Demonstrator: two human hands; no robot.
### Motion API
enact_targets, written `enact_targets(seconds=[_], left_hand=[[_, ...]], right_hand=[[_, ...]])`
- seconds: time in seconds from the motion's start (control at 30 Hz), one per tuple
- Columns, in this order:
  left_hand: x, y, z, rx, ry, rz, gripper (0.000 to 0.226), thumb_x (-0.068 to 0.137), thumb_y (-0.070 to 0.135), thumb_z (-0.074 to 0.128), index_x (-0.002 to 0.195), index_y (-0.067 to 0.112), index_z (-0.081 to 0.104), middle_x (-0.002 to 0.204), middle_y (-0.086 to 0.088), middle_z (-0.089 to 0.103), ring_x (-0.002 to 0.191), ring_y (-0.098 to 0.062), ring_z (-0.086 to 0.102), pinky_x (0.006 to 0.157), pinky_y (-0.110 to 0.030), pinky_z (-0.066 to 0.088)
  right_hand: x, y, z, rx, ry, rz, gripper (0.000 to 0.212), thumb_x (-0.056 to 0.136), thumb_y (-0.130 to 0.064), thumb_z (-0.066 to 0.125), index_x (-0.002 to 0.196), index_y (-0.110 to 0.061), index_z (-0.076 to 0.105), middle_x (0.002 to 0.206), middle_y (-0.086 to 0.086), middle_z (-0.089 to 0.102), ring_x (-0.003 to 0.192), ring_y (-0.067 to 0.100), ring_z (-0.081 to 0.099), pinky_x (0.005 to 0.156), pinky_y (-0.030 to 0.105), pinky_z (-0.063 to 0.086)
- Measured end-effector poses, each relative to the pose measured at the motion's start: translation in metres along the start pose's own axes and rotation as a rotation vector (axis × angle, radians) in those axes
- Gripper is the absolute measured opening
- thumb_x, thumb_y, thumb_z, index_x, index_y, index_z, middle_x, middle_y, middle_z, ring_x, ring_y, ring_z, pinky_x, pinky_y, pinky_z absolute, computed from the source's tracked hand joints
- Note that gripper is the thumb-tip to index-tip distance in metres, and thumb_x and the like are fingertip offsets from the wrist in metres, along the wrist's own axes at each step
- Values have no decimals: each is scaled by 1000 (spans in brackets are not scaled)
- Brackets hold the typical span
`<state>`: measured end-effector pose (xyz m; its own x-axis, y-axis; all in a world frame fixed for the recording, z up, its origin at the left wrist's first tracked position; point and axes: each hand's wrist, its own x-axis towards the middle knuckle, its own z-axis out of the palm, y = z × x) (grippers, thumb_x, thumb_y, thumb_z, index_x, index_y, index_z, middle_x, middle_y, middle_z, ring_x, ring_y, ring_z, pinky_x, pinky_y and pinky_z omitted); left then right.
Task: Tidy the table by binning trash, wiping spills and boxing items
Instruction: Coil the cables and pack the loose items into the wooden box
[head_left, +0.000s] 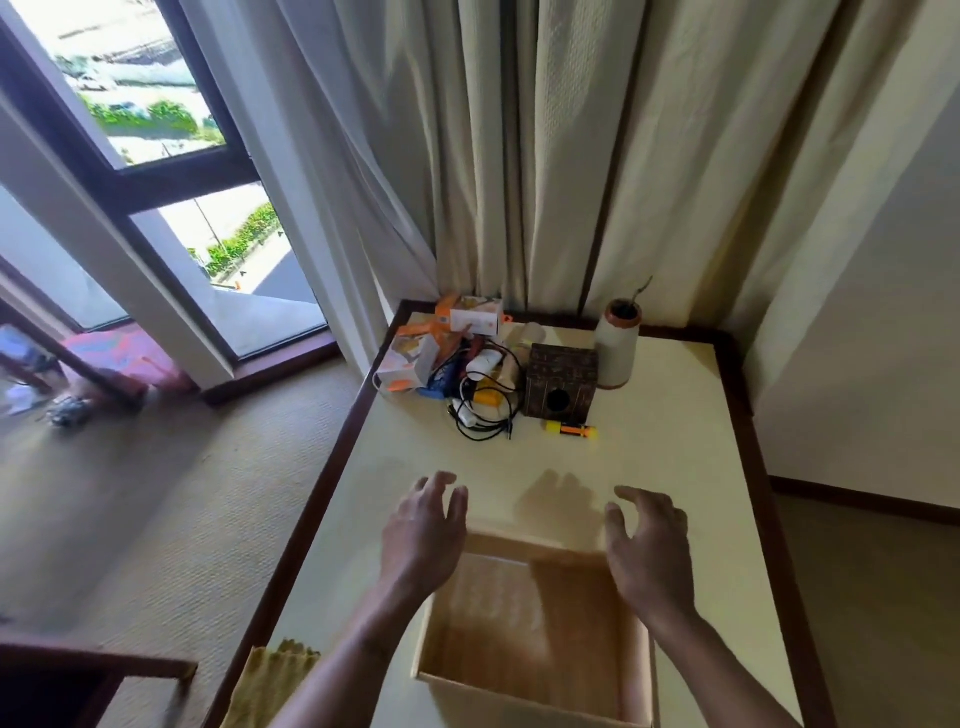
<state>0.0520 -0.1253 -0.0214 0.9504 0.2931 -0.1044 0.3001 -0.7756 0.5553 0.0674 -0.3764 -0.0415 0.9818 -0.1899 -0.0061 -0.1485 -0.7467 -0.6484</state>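
Note:
An open cardboard box (535, 696) stands on the near part of the cream table (665, 467), with nothing visible inside it. My left hand (423, 530) hovers over the box's far left corner with relaxed, spread fingers. My right hand (649, 545) hovers over its far right corner the same way. Neither hand holds anything. At the table's far left lies a pile of orange-and-white cartons (441, 338), chargers and black cables (483, 415). A yellow-and-orange marker (570, 429) lies in front of a dark tissue box (560, 382).
A white vase with a brown rim (618, 348) stands beside the tissue box at the back. A yellow cloth (270, 680) hangs at the table's near left edge. Curtains hang behind the table, a window is at the left, and a wall at the right.

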Motion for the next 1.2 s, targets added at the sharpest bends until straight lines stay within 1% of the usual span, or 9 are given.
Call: enact_targets(seconds=[0.23,0.4,0.53,0.63,0.83,0.9,0.97,1.07,1.2], left_hand=[[95,6,-16,1,118,32,16,99,29,56,100,29,72,108,4,71,94,-23,66,72,-35,50],[197,-12,-35,43,87,4,29,99,34,51,121,21,65,127,-9,64,110,-30,61,85,-42,54],[272,-32,-34,97,-58,-81,52,96,48,47,143,28,43,143,-12,52,128,-37,52,99,-50,49],[314,-45,-27,103,-140,-106,62,89,60,44,144,30,39,145,-13,49,132,-39,49,99,-55,49],[353,-68,-8,68,-210,-145,88,74,91,38,142,35,36,151,-10,47,135,-41,48,101,-60,47],[354,-68,-5,42,-187,-138,100,69,101,31,144,35,34,151,-11,47,134,-40,51,102,-60,47],[356,-66,-3,16,-169,-132,107,69,105,25,146,32,35,148,-13,48,131,-39,54,99,-57,46],[355,-64,-1,20,-145,-103,106,71,104,23,143,27,36,139,-15,53,121,-39,59,95,-54,49],[354,-67,-1,24,-152,-111,110,74,101,29,152,24,23,141,-17,51,122,-39,59,95,-52,51]], right_hand=[[81,-69,48,39,-102,-191,20,99,-22,58,111,-17,73,109,2,68,101,20,62,83,33,51],[153,-135,96,83,-109,-230,17,98,-19,59,101,-9,73,97,6,65,93,21,63,76,29,46],[221,-185,144,9,-154,-198,25,95,-29,58,112,-14,69,113,10,65,108,28,61,91,36,51],[271,-213,174,-16,-160,-97,40,95,-35,57,127,-12,63,125,16,61,118,34,57,97,40,49],[357,-223,224,35,-136,341,80,88,-65,43,142,-6,47,141,23,53,128,41,52,103,47,42],[393,-203,250,17,-232,355,98,77,-84,45,146,-15,43,141,20,52,128,43,51,105,52,41],[421,-188,276,87,-302,412,113,56,-102,46,138,-25,52,137,14,56,120,40,58,102,57,47],[431,-179,286,288,-321,465,87,72,-79,60,133,-17,59,132,13,59,115,34,61,95,45,52],[480,-121,342,400,-277,536,129,15,-71,79,128,-12,60,107,14,71,87,30,70,68,34,55]])
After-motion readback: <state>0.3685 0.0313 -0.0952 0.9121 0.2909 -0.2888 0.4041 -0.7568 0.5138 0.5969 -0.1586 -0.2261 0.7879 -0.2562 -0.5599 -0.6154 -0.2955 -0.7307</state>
